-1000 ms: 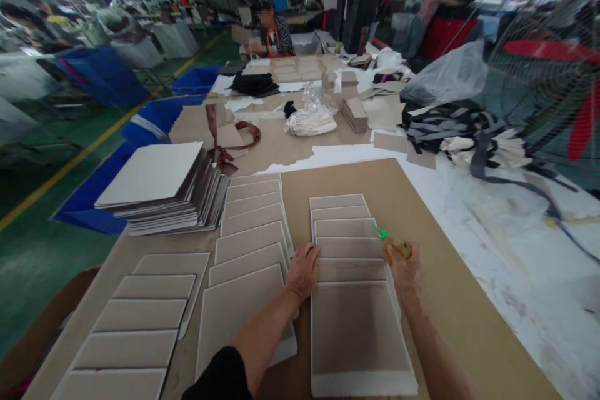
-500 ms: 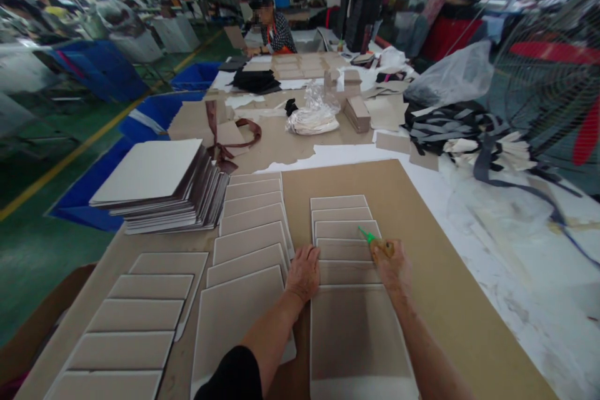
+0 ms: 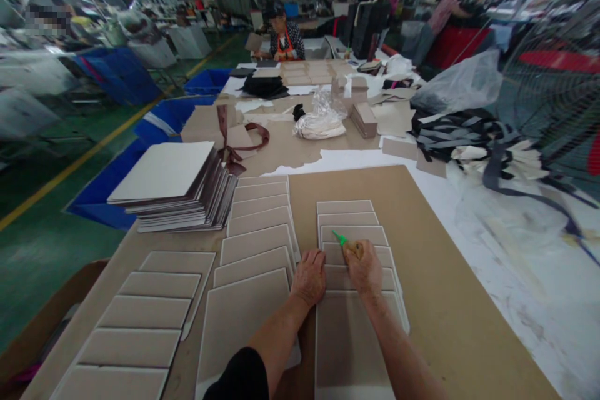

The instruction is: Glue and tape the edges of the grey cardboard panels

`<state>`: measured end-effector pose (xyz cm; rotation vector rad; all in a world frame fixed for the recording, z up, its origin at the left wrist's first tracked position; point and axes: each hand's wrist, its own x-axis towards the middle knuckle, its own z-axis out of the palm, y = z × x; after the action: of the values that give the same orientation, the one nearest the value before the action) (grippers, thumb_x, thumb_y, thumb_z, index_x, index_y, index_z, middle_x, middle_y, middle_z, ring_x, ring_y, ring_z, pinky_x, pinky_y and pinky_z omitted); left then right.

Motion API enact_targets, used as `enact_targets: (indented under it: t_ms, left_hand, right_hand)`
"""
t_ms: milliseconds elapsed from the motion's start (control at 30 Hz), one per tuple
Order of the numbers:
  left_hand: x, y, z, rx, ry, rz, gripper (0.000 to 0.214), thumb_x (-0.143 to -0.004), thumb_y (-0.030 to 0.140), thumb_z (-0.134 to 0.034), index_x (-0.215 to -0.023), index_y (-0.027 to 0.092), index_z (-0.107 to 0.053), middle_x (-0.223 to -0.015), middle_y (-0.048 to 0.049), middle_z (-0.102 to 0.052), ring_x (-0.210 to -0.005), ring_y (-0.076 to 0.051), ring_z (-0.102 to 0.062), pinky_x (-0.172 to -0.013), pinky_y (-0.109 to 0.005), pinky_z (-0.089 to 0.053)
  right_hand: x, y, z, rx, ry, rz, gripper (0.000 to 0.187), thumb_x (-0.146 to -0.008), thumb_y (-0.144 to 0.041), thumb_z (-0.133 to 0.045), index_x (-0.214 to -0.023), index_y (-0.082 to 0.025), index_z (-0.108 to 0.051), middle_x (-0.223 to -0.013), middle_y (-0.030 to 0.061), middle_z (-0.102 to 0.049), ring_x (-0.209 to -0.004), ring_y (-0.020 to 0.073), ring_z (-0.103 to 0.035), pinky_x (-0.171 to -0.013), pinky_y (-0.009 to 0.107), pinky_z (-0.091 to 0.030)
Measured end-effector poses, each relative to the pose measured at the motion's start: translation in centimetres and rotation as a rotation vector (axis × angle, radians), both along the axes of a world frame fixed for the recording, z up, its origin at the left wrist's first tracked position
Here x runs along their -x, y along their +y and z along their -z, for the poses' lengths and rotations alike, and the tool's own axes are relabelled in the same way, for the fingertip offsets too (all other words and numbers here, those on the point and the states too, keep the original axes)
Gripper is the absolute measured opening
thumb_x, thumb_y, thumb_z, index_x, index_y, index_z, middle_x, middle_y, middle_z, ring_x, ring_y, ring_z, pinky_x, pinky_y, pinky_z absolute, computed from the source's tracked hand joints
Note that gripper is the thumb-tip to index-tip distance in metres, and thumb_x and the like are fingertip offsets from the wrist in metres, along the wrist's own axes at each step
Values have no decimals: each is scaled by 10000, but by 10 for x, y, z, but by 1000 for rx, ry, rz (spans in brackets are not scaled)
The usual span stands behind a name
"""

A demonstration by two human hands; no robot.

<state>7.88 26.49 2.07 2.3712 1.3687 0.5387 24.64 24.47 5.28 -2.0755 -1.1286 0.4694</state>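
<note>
My right hand (image 3: pixel 366 270) is closed around a small brownish squeeze bottle (image 3: pixel 354 251) with a green nozzle. The nozzle tip points up and left, over one of the overlapping beige panels (image 3: pixel 354 344) in the right-hand column. My left hand (image 3: pixel 310 276) lies with its fingers at the left edge of that column, holding nothing that I can see. Just left of it runs a second column of overlapping beige panels (image 3: pixel 248 315) with pale edges. Further left a third column of panels (image 3: pixel 124 347) is laid out.
A tall stack of panels (image 3: pixel 162 169) stands at the table's left edge, beside blue bins (image 3: pixel 100 190). Further back are a plastic-wrapped white bundle (image 3: pixel 323 126), brown straps (image 3: pixel 229 151) and grey-black strips (image 3: pixel 464 134). A person (image 3: pixel 285 37) sits at the far end; a fan (image 3: pixel 562 62) stands right.
My right hand has moved left with the bottle, so the nozzle now hangs nearer the panel's left side. My left hand stays by the column's edge. The whole view has shifted slightly.
</note>
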Motion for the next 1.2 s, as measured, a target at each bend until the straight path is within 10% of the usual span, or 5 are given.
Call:
enact_targets:
  t_ms: [233, 667, 1200]
  left_hand:
    - [1, 0, -2, -7, 24, -1, 279, -898, 83, -450, -1125, 191, -571, -1145, -61, -570, -1070, -224, -480, -1016, -384, -417]
    - [0, 0, -6, 16, 44, -4, 299, -876, 77, -470, -1133, 199, -563, -1145, -66, -574, -1076, -225, -491, -1009, -398, -417]
    - [0, -1, -6, 35, 41, -3, 303, -885, 99, -461, -1139, 211, -584, -1200, -64, -568, -1108, -239, -473, -1010, -400, -410]
  right_hand:
    - [10, 4, 5, -24, 133, 44, 245, -762, -416, -573, -921, -231, -593, -823, 7, -633, -751, 197, -587, -667, 287, -415]
    - [-102, -40, 7, 72, 4, 344, 310, -759, -479, -563, -954, -238, -552, -888, 44, -588, -785, 233, -544, -663, 326, -386]
    - [5, -1, 2, 5, 124, 90, 284, -731, -450, -589, -903, -224, -591, -808, 28, -634, -750, 223, -587, -662, 310, -415]
